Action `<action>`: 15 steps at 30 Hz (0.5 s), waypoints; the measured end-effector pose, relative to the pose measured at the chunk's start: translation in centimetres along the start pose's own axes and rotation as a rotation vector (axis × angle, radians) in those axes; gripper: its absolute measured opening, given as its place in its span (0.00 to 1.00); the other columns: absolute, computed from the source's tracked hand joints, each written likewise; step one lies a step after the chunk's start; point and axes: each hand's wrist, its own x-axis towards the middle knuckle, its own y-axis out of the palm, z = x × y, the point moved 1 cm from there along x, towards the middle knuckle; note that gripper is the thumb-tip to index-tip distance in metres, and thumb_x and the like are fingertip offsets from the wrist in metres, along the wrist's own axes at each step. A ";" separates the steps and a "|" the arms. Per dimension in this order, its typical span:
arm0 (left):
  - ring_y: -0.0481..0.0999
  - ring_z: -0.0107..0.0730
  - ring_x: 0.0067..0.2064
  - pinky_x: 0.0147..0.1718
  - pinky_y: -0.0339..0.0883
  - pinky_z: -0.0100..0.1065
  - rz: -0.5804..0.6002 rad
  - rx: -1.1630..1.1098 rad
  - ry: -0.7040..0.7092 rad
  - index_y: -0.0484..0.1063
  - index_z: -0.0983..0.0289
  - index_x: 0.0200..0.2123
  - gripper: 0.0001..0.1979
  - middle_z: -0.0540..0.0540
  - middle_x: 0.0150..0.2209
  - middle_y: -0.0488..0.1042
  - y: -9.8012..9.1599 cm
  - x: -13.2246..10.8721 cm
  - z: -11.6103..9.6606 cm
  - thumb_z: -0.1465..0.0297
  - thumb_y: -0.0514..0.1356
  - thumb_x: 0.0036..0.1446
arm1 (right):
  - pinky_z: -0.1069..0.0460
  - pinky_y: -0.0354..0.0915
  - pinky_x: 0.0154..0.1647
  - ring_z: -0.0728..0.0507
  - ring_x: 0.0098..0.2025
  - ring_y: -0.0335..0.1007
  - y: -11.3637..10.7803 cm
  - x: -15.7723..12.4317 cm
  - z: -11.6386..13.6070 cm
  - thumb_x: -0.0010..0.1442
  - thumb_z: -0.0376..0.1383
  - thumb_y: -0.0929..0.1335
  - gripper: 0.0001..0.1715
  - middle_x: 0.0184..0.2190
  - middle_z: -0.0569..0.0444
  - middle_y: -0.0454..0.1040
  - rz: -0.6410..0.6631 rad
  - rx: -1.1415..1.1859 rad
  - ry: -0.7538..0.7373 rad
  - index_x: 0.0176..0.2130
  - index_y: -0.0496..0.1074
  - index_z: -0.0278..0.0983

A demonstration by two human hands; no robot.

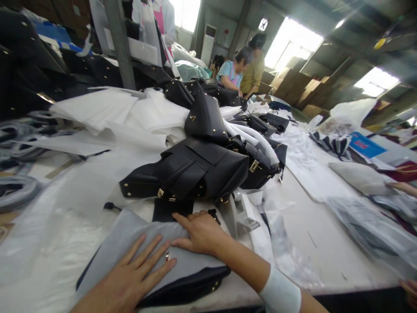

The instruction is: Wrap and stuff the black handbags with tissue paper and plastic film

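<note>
In front of me lies a black handbag with a grey cloth spread over most of it. My left hand rests flat on the cloth with its fingers spread; a small metal piece shows by its fingertips. My right hand lies at the cloth's far edge, thumb and index finger apart. Its index fingertip touches or nearly touches a black flap that sticks out beyond the cloth. Just behind, several black handbags with gold-coloured fittings are heaped up.
White wrapping sheets and clear plastic cover the left side. A white plastic holder stands right of the handbags. Further right are plastic-wrapped pieces and a blue printed packet. People work at the far end; another person's hand shows at lower right.
</note>
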 end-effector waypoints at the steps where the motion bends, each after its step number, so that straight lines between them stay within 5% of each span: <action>1: 0.46 0.62 0.72 0.64 0.48 0.72 -0.024 0.019 -0.004 0.42 0.45 0.73 0.56 0.59 0.74 0.45 0.5 -0.1 -0.2 0.85 0.55 0.43 | 0.44 0.68 0.44 0.35 0.41 0.78 -0.1 0.0 0.0 0.66 0.65 0.58 0.46 0.42 0.43 0.80 0.002 -0.009 -0.004 0.68 0.61 0.38; 5: 0.41 0.56 0.74 0.67 0.39 0.69 -0.092 0.049 -0.019 0.39 0.43 0.73 0.57 0.55 0.75 0.40 1.7 -0.4 -0.4 0.85 0.54 0.43 | 0.40 0.66 0.55 0.32 0.54 0.72 -1.8 -1.1 0.0 0.66 0.61 0.63 0.44 0.54 0.38 0.75 -0.027 -0.017 0.037 0.69 0.61 0.39; 10: 0.41 0.53 0.74 0.68 0.35 0.68 -0.137 0.037 -0.018 0.40 0.43 0.73 0.55 0.53 0.75 0.42 1.9 -0.4 -0.1 0.83 0.54 0.45 | 0.36 0.46 0.72 0.35 0.72 0.51 -4.5 -5.5 1.9 0.68 0.59 0.62 0.40 0.70 0.49 0.61 0.008 0.177 -0.051 0.70 0.58 0.43; 15: 0.48 0.53 0.73 0.69 0.40 0.65 -0.171 -0.015 0.052 0.43 0.45 0.73 0.56 0.53 0.75 0.48 0.9 -0.6 0.6 0.82 0.56 0.43 | 0.34 0.35 0.75 0.36 0.74 0.47 -2.8 -8.9 3.6 0.64 0.64 0.64 0.47 0.71 0.51 0.60 -0.018 0.222 -0.045 0.70 0.57 0.44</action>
